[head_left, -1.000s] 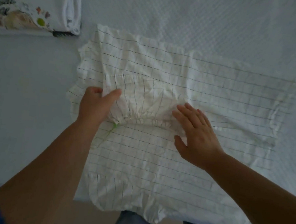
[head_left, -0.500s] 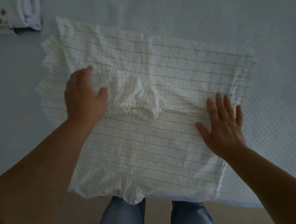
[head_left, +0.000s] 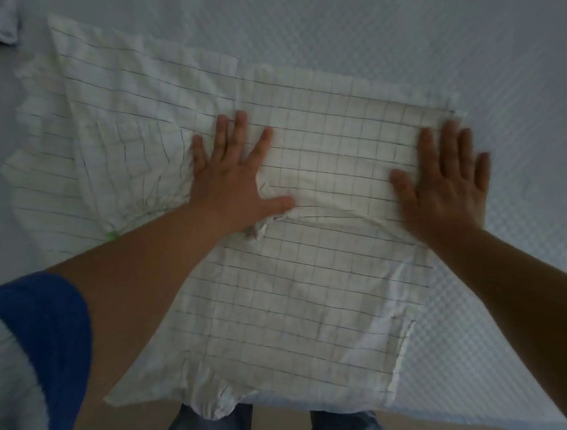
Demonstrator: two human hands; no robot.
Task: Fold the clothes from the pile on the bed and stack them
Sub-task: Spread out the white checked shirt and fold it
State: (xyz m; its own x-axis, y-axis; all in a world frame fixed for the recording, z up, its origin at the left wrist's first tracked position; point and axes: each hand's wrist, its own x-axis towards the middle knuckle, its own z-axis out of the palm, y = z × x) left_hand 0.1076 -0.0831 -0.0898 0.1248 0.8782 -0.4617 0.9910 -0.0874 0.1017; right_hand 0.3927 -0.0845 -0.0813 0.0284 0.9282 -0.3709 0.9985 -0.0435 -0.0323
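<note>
Both hands lie flat with fingers spread, the left hand [head_left: 234,181] near the middle and the right hand [head_left: 445,186] at the right edge of the white checked garment [head_left: 304,283], gripping nothing. It lies spread on the bed [head_left: 388,37], its near edge overhanging; by my reading it is only partly folded. Part of another white fabric item [head_left: 1,3] shows at far left; no containers are visible.

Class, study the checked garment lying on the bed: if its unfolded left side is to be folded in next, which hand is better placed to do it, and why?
Probably the left hand. It presses flat near the middle of the checked garment, beside the spread, rumpled left side. The right hand lies flat at the far right edge, so it could hold the cloth steady.
</note>
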